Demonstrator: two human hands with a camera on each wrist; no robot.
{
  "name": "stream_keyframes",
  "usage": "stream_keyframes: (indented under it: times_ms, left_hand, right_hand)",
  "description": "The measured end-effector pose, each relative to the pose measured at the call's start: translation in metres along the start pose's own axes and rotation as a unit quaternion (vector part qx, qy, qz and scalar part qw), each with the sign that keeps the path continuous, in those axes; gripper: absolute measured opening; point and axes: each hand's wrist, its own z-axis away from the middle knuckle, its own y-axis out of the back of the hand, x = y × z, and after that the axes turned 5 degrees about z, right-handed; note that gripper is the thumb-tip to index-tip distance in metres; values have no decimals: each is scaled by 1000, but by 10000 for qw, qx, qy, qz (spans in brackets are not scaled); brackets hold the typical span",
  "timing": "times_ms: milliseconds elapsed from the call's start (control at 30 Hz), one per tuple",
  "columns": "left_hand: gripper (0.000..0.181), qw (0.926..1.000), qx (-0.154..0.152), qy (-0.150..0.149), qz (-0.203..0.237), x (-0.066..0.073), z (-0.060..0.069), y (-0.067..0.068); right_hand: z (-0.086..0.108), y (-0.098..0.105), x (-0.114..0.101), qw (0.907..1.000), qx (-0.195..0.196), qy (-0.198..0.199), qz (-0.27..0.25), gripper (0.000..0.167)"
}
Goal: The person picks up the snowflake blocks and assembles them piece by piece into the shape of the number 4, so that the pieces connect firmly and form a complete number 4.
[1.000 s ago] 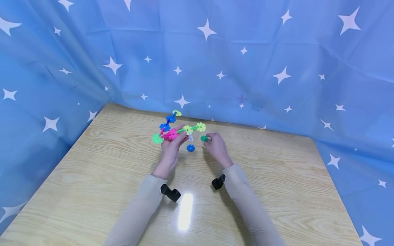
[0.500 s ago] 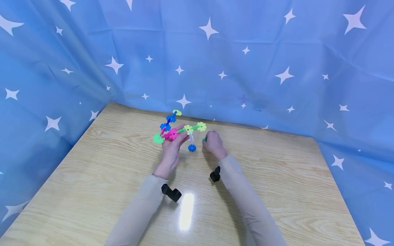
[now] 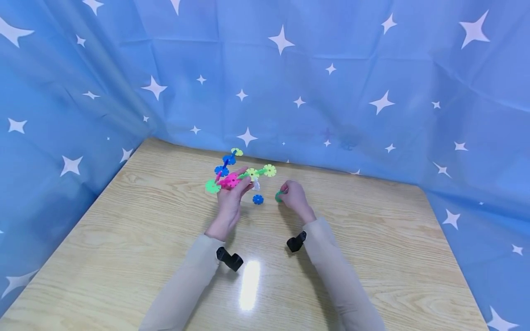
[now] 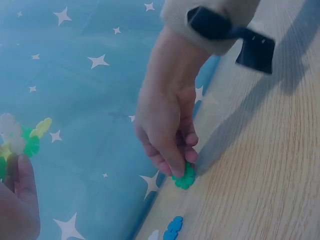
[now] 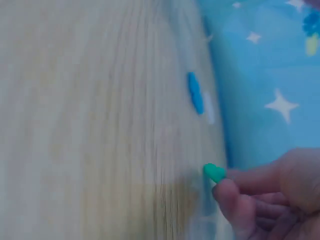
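Note:
My left hand (image 3: 228, 204) holds up a branching chain of notched plastic discs joined together, with a pink disc (image 3: 233, 180) by the thumb. Blue, yellow and green discs extend away from it on both sides. To the right, my right hand (image 3: 295, 196) pinches a single green notched disc (image 3: 278, 196) between thumb and fingers, low over the table. The left wrist view shows this green disc (image 4: 185, 177) below the fingertips; whether it touches the tabletop I cannot tell. Between the hands lies a loose blue disc (image 3: 258, 199).
A white disc (image 5: 209, 107) lies beside the blue one in the right wrist view. The wooden table (image 3: 356, 230) ends at a blue star-patterned curtain (image 3: 314, 115) behind the hands. A black camera (image 3: 230, 260) sits on the left wrist, another (image 3: 296, 242) on the right.
The green disc was mostly hidden by my right hand half a second ago and shows again, slightly nearer the table's front. My left hand and the chain stay nearly still.

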Motion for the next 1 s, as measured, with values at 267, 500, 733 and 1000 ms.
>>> stream_keyframes:
  times_ms: [267, 500, 733, 1000]
  left_hand:
    - [36, 9998, -22, 48, -171, -1, -2, 1]
    - [35, 9997, -64, 46, -214, -4, -2, -1]
    - [31, 9996, -22, 40, -280, -6, -2, -1]
    - [33, 9993, -80, -5, -377, -6, -1, -1]
  right_hand:
    - [43, 4, -13, 9668, 135, 180, -2546, 20]
    - [80, 11, -38, 9061, 90, 34, -4230, 13]
    - [93, 7, -55, 8568, 425, -102, -5138, 8]
    - [97, 2, -64, 8131, 316, -114, -5811, 14]
